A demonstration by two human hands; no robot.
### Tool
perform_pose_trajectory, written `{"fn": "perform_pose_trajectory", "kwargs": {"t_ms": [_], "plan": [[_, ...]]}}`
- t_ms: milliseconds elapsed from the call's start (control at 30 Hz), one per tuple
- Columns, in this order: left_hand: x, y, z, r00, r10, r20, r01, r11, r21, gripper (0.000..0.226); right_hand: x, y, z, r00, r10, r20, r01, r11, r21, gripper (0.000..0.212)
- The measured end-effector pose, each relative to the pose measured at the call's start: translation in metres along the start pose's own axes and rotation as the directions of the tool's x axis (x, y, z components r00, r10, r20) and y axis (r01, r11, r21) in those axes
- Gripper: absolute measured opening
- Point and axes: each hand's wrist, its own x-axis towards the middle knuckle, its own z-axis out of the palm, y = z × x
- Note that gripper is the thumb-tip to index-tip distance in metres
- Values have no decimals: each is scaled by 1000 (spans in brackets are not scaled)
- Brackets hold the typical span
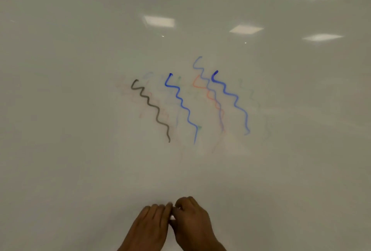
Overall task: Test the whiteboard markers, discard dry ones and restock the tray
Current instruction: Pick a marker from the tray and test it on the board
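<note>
Most of the view is whiteboard (80, 150), glossy, with ceiling lights (159, 21) mirrored well above the black squiggle (149, 106). Right of that black squiggle run two strong blue squiggles (181, 104) (234, 100), and between them a fainter blue line (200, 70) crossed by a pale orange one (210, 98). Ghosts of wiped strokes lie around them.

Well below the black squiggle and a little to its right, the two hands meet. The left hand (152, 224) shows its back with fingers laid close together, their tips touching the right hand (192, 222). Whether it pinches anything is hidden by blur. The right hand's fingers curl inward, seemingly around a pale sliver in the seam between the hands, most likely the marker (172, 217).

Only that sliver shows, so the marker's long axis cannot be read. Since it sits exactly where the hands join, both are equally near. Judging by this, a cap is being pulled or pressed, along the line between the hands. No tray is in view.
</note>
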Motion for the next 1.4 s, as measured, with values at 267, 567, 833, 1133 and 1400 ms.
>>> {"fn": "perform_pose_trajectory", "kwargs": {"t_ms": [267, 567, 833, 1133, 1400], "plan": [[83, -41, -95, 961, 183, -207, -156, 978, 139, 40, 61, -2, -107, 962, 10, -271, 54, 972, 227, 36], [121, -52, -156, 944, 235, -233, -184, 958, 221, 25, 91, -5, -155, 802, -205, -561, 305, 948, 90, 28], [129, -64, -180, 929, 254, -268, -246, 967, 65, 36, 88, -10, -188, 879, -125, -460, 248, 944, 218, 21], [143, -58, -190, 900, 196, -388, -218, 976, -14, 32, 100, -22, -191, 959, 241, -151, 133, 87, 987, 44], [128, -82, -199, 910, -320, -263, 280, 943, -179, 70, 121, -20, -185, 730, 461, -505, 337, 401, 852, 6]]}}
